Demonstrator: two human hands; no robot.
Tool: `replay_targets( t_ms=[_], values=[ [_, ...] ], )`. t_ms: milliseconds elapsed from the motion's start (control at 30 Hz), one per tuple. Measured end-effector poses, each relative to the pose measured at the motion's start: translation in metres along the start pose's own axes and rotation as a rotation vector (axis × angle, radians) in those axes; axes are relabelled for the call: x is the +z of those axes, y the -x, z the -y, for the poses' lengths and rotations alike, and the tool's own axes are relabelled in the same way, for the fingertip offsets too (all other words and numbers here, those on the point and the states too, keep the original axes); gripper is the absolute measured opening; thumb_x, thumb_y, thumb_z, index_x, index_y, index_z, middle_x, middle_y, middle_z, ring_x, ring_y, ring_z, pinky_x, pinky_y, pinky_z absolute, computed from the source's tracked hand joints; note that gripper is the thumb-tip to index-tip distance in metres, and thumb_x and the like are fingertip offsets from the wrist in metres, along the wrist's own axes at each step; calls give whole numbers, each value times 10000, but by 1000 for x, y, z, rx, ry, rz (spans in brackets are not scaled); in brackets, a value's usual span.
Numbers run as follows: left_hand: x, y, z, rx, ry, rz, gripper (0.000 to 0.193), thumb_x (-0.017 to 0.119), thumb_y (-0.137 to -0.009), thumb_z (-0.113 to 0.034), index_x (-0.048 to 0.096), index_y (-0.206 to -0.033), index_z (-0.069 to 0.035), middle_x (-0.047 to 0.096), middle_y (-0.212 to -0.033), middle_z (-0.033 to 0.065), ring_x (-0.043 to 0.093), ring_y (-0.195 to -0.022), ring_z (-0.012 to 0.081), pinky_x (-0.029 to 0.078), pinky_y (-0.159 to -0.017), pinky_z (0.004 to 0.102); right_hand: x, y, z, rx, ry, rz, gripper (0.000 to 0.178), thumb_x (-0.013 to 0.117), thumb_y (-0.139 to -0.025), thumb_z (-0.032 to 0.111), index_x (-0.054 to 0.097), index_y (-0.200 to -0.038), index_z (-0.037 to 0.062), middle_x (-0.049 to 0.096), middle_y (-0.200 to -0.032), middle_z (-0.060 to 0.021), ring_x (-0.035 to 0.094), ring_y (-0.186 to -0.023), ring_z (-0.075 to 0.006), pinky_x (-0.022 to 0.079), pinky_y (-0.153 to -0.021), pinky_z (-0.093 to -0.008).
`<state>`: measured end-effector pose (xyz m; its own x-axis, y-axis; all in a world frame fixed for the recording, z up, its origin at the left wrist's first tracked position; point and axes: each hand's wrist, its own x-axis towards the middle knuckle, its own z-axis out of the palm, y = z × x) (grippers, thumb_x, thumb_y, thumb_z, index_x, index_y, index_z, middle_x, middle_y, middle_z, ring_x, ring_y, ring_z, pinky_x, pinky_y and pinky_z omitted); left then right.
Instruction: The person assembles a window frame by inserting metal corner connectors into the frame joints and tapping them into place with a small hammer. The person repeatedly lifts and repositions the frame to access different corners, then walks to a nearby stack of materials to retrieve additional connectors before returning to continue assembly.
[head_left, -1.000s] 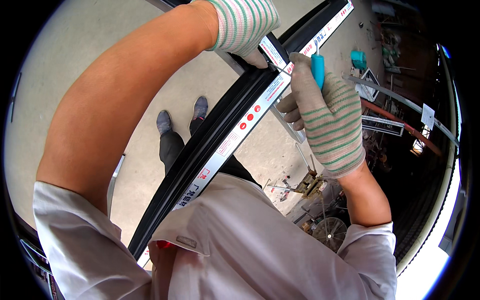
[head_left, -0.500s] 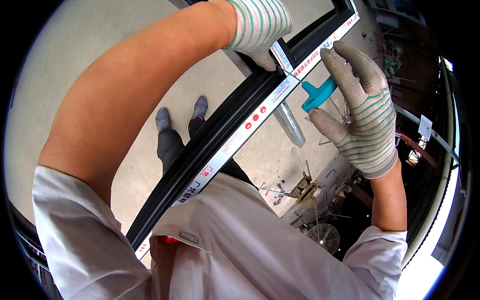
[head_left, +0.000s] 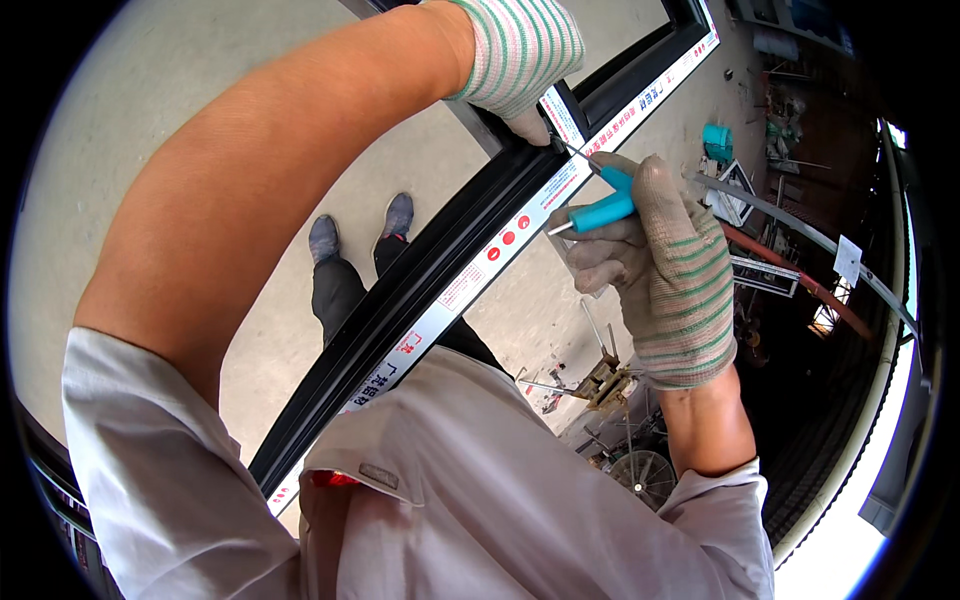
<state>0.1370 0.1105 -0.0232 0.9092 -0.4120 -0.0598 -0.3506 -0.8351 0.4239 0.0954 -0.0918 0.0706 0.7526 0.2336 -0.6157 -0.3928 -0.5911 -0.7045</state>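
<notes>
A long black window frame (head_left: 400, 265), faced with a white printed protective strip (head_left: 460, 285), runs diagonally in front of my body. My left hand (head_left: 525, 60), in a striped knit glove, is at the joint where a crosspiece (head_left: 565, 112) meets the frame. Its fingers are bent down around a spot there, and what they pinch is hidden. In my gloved right hand (head_left: 655, 255) is a T-handle hex key (head_left: 605, 210) with a teal grip. My fingers are curled about the grip, and its thin shaft points into the joint beside my left fingertips.
Below the frame stands a metal stand with thin rods (head_left: 605, 380). A turquoise bucket (head_left: 717, 142) sits on the floor at the right, near a grey bar (head_left: 770, 205) and a red bar (head_left: 800, 275). My shoes (head_left: 325, 238) show beyond the frame.
My right hand has moved left and down, from spread fingers beside the teal handle to curled around it. The handle has turned. My left hand stays at the joint.
</notes>
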Motion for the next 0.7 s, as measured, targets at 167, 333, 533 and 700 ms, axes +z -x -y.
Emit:
replay_targets(
  t_ms=[167, 333, 533, 700],
  values=[
    [-3, 1, 0, 3, 44, 23, 486, 805, -699, -521, 814, -847, -57, 736, -777, 192, 728, -755, 388, 588, -711, 450, -13, 3, -8, -175, 168, -53, 562, 656, -1021, 387, 572, -1418, -2, 708, -1175, -213, 734, -1043, -246, 634, -830, -333],
    [-3, 0, 0, 14, 25, 17, 494, 804, -701, -525, 812, -843, -52, 733, -772, 194, 726, -749, 386, 587, -708, 447, -45, 1, 18, -1034, 1464, 15, 560, 846, -819, 228, 670, -1338, 117, 641, -1230, -138, 626, -1132, -311, 538, -959, -427],
    [-4, -2, -3, -13, -23, 54, 518, 800, -705, -545, 810, -828, -42, 727, -745, 185, 721, -726, 383, 584, -695, 446, -33, -2, 17, -1113, 1589, -55, 614, 906, -725, 234, 673, -1275, 92, 661, -956, -65, 646, -861, -241, 542, -786, -369],
    [6, -5, -3, -48, -73, -9, 504, 802, -696, -539, 808, -818, -50, 727, -741, 179, 722, -725, 382, 584, -687, 446, -2, -3, 7, -798, 1093, -229, 680, 787, -930, 202, 494, -1526, 57, 654, -680, -27, 596, -543, -84, 497, -528, -247]
  ],
)
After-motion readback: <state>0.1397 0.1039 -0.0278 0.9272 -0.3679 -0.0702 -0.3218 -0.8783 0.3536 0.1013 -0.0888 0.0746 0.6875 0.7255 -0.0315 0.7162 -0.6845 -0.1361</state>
